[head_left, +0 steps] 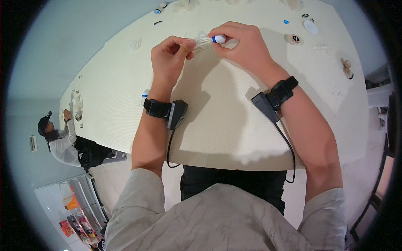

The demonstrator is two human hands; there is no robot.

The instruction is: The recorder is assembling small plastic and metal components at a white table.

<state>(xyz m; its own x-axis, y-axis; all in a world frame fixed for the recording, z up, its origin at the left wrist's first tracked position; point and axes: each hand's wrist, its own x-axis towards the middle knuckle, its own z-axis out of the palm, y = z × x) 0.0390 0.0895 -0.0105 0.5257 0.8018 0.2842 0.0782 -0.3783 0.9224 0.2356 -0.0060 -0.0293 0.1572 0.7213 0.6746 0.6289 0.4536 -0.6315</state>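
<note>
Above the far middle of the table I hold a shuttlecock [204, 41] sideways between both hands. Its white cork [220, 39] with a blue band points right; the whitish skirt points left. My left hand [171, 54] is closed, thumb and fingers pinching the skirt's open end. My right hand [240, 40] curls around the cork end, with forefinger and thumb near the band; its exact contact is partly hidden. Next to my left wrist, another shuttlecock [145, 95] with a blue band lies partly behind the forearm.
On the white textured table [217, 125] are a round black-and-tan piece [295, 39], a white disc [311, 27], a small blue piece [286, 22] and blue-and-white pieces [157, 11] at the far left. A co-worker [63, 142] sits at the left end.
</note>
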